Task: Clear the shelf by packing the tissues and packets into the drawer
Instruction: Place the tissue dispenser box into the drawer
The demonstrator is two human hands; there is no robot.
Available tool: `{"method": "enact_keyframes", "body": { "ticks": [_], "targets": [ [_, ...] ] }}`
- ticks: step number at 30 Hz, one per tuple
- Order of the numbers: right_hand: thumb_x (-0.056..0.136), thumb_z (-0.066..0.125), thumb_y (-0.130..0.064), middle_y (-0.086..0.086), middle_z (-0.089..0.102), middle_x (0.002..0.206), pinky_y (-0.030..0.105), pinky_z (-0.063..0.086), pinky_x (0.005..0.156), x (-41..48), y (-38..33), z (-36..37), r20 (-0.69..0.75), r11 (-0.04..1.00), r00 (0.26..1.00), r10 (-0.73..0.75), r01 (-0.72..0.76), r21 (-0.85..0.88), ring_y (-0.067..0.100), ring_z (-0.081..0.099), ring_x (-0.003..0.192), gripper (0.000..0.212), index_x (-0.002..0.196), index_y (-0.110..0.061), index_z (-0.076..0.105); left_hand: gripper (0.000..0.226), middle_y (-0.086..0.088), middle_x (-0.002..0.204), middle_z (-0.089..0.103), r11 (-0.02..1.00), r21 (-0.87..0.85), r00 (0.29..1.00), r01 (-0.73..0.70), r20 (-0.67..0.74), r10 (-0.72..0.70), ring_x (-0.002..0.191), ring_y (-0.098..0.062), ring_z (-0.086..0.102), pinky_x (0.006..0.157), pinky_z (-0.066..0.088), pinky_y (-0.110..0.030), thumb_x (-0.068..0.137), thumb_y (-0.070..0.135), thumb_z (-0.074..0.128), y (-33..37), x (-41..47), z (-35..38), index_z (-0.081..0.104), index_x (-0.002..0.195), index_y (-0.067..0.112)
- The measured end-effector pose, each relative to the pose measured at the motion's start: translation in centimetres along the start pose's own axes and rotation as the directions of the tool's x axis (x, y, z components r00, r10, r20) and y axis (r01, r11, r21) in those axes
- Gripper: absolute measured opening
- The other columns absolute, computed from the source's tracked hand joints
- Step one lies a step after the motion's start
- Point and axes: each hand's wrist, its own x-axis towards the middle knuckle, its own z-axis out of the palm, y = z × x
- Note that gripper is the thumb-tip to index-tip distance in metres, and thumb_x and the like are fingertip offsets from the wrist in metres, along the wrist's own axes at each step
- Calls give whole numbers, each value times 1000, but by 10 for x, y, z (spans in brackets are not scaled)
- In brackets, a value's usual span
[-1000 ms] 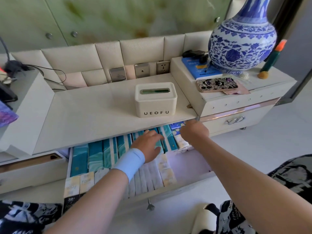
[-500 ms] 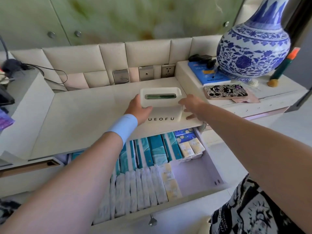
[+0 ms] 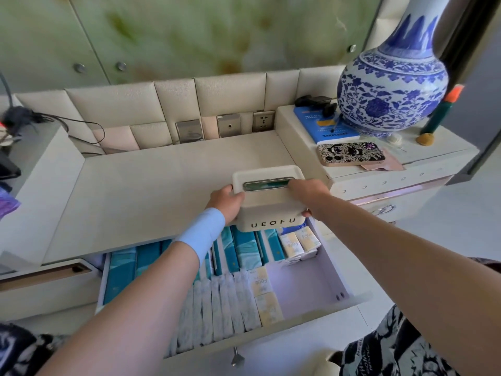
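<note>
A cream tissue box (image 3: 271, 210) marked UEOFU is held at the front edge of the shelf (image 3: 151, 196), partly out over the open drawer (image 3: 320, 291). My left hand (image 3: 226, 203) grips its left side and my right hand (image 3: 306, 191) grips its right side, fingers over the top by the slot. Inside the drawer stand teal tissue packs (image 3: 244, 251), white packets (image 3: 219, 310) in a row, and small yellow packets (image 3: 298, 242) at the back right. The drawer's right part is bare.
A blue-and-white vase (image 3: 393, 85), a blue book (image 3: 322, 126) and a patterned phone (image 3: 351, 153) sit on the raised cabinet at right. Wall sockets (image 3: 263, 121) line the padded back. Cables (image 3: 54, 123) lie at the far left. A key (image 3: 237, 358) hangs from the drawer front.
Both hands left the drawer, took the tissue box by its sides, and have drawn it forward to the shelf's front edge above the drawer.
</note>
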Motion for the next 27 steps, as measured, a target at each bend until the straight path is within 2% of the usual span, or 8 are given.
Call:
{"method": "enact_keyframes", "body": {
  "ticks": [2,5,11,14,17,20,23,27],
  "targets": [
    [87,50,-34,11,60,90,30,54,58,-11,7,-12,-9,1000,1000,6,-6,-19,28,63,71,39,114,-7,56,26,-10,116,64,999,-37,1000,-22,11,22,95,-32,67,78,60,-44,90,32,54,2,-18,10,60,115,28],
    [86,53,-37,10,60,95,36,61,64,-28,24,-31,-26,997,1000,5,-7,-82,28,64,70,42,114,-6,56,36,-6,115,65,998,-44,999,-36,33,38,97,-27,67,77,61,-40,92,29,58,5,-43,22,55,128,20],
    [86,51,-49,16,66,95,35,59,67,-58,79,-56,26,953,999,27,-18,-304,32,68,79,52,110,-4,58,17,-11,88,67,1000,8,985,22,173,-23,75,-27,65,80,60,-46,88,27,66,3,-84,35,62,89,11],
    [87,50,-46,17,66,95,36,60,71,-66,95,-60,40,935,998,43,-26,-353,32,68,80,46,106,-4,57,18,-14,103,70,995,-61,975,74,215,-59,78,-26,69,81,60,-45,88,21,69,-4,-96,41,61,103,14],
    [88,51,-41,16,63,89,31,55,57,-70,104,-64,48,914,998,50,-26,-406,33,67,70,37,94,-4,54,44,-14,109,66,988,-81,966,134,234,-112,84,-27,70,77,61,-44,85,18,72,-15,-98,49,48,122,25],
    [88,50,-38,17,62,84,25,49,50,-71,106,-67,53,880,998,36,-7,-475,32,66,59,34,89,-4,52,54,-14,109,67,988,-24,948,153,285,-140,81,-23,69,76,61,-40,89,15,68,-26,-101,56,44,136,23],
    [88,49,-35,19,65,85,24,48,50,-68,107,-66,71,844,997,17,24,-535,34,68,57,35,97,-2,56,59,-14,110,68,989,8,939,147,314,-142,84,-22,70,74,61,-35,90,12,64,-35,-102,61,40,143,20],
    [87,48,-33,17,66,84,29,57,60,-67,104,-57,104,796,994,15,51,-603,33,71,60,33,99,-4,57,59,-15,113,68,986,37,933,164,320,-167,93,-29,71,78,60,-39,88,7,65,-45,-98,62,41,142,17]
  ]
}}
